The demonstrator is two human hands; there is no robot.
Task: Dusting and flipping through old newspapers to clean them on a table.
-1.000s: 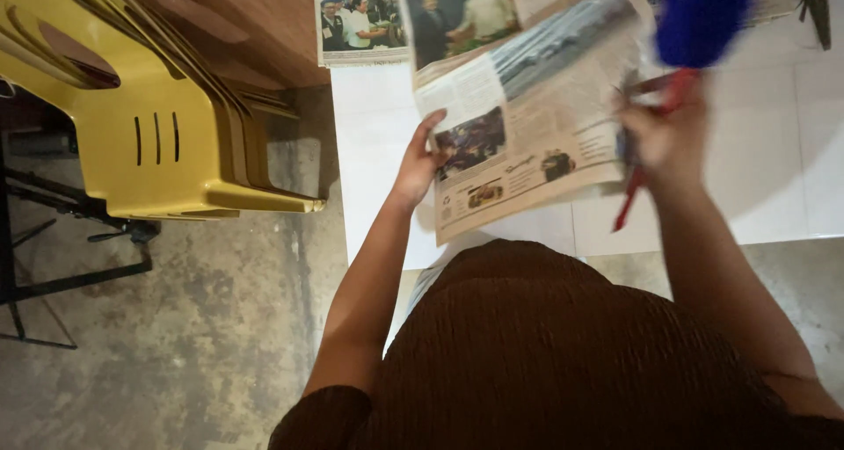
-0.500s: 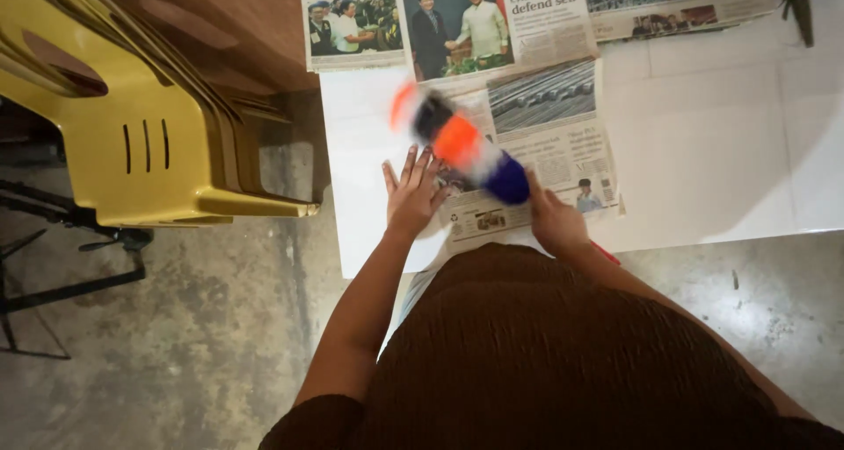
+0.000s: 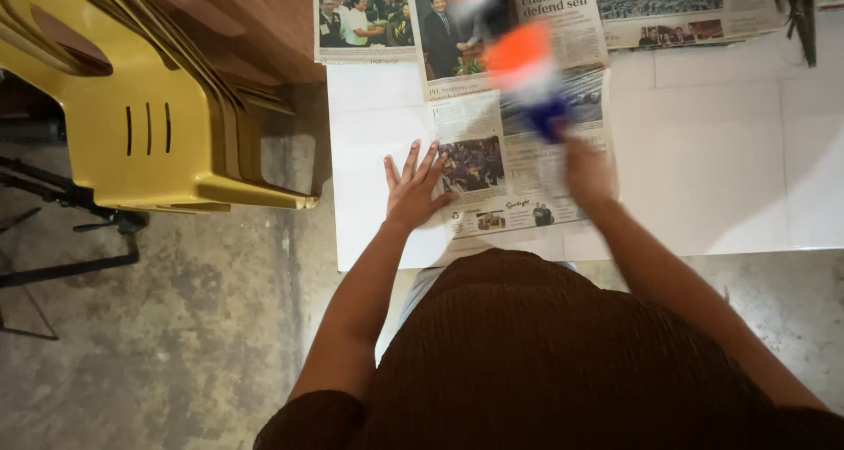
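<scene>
The blurred orange, white & blue object [image 3: 526, 72] sits above the far part of the newspaper sheet, gripped at its blue near end by the right hand [image 3: 587, 170]. Too smeared to name for sure; it looks like a striped roll or stick. Right hand is closed round it, fingers hidden in blur, so exactly how tight the grip is can't be told.

Under it lies the newspaper sheet [image 3: 492, 164], spread flat on the white table [image 3: 712, 169], prob. as a cover for the surface. Left hand [image 3: 415, 186] is fully open, fingers splayed, palm pressed on the sheet's left edge & the bare table beside it; holds nothing, seems to pin the paper so it doesn't slide.

More newspaper pages [image 3: 677, 6] lie along the far side of the table, overlapping, same covering job by the look of it.

Left of the table: a stack of yellow plastic chairs [image 3: 132, 107], nested, w/ a brown wooden surface [image 3: 255, 19] beyond. Bare concrete floor [image 3: 176, 327] near left. A dark thing hangs at far right; can't tell what.
</scene>
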